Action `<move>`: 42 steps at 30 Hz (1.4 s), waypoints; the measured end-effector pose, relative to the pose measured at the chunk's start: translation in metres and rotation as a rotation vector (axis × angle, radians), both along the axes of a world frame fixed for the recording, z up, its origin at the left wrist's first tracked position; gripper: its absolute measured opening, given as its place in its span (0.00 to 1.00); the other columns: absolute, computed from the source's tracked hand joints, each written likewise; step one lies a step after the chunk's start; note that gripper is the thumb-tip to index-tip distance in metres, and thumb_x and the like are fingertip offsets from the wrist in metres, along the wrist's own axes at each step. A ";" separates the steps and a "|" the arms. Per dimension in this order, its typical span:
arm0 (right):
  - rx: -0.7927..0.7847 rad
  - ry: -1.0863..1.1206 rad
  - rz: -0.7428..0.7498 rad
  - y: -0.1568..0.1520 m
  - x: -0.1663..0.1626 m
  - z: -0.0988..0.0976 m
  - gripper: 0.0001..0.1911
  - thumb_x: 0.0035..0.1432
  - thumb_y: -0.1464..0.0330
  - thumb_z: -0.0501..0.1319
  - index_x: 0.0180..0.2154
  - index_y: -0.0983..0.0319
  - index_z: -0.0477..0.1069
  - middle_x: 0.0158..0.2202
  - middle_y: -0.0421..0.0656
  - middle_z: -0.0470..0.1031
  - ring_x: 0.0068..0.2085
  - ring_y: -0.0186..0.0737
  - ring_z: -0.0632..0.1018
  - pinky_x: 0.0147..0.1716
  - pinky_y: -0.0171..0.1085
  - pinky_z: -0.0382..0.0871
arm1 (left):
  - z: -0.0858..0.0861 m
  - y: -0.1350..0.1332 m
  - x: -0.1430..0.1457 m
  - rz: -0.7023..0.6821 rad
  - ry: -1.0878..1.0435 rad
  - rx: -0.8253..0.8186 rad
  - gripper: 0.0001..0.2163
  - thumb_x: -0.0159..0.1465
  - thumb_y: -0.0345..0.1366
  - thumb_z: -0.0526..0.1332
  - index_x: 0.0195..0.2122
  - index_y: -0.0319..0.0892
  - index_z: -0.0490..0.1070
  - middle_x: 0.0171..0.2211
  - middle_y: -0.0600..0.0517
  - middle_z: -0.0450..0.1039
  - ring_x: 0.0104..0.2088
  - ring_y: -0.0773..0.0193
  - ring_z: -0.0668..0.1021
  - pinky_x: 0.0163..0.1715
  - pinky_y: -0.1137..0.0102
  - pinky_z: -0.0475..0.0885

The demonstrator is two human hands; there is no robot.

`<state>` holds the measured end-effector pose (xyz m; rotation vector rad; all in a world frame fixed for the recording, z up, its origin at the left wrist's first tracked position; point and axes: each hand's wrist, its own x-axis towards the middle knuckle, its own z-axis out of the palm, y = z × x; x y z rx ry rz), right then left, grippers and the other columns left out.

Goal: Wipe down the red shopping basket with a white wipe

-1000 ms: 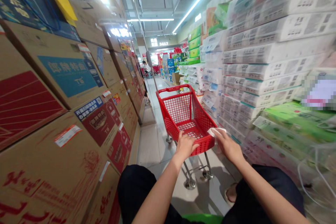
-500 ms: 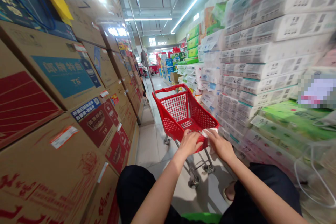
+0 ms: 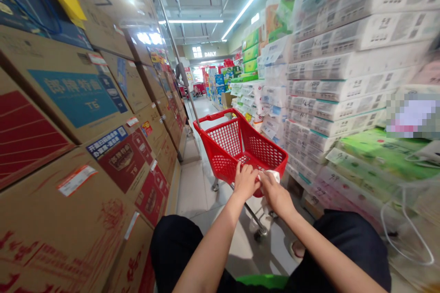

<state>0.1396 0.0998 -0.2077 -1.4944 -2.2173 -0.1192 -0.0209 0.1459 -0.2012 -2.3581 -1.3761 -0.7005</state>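
A small red shopping cart (image 3: 240, 146) stands in the aisle in front of me, its basket bare inside. My left hand (image 3: 245, 182) curls over the cart's near rim. Beside it my right hand (image 3: 274, 194) is closed on a white tissue (image 3: 273, 175) that it presses against the same rim. The two hands sit close together, almost touching. My dark-clothed knees fill the bottom of the view.
Stacked cardboard boxes (image 3: 79, 114) line the left side of the narrow aisle. Wrapped packs of tissue paper (image 3: 343, 82) are piled high on the right. The tiled floor (image 3: 199, 187) runs ahead toward far shelves, where a person (image 3: 180, 73) stands.
The cart has swung its front leftward and come closer. My right hand with the tissue slid left along the rim until it met my left hand.
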 end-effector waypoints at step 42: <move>-0.052 0.027 -0.171 0.018 0.073 -0.004 0.29 0.68 0.63 0.48 0.68 0.46 0.49 0.61 0.50 0.60 0.51 0.48 0.74 0.35 0.40 0.72 | 0.011 0.027 -0.011 0.085 0.029 0.078 0.16 0.68 0.44 0.57 0.56 0.58 0.70 0.45 0.48 0.71 0.49 0.53 0.70 0.60 0.50 0.59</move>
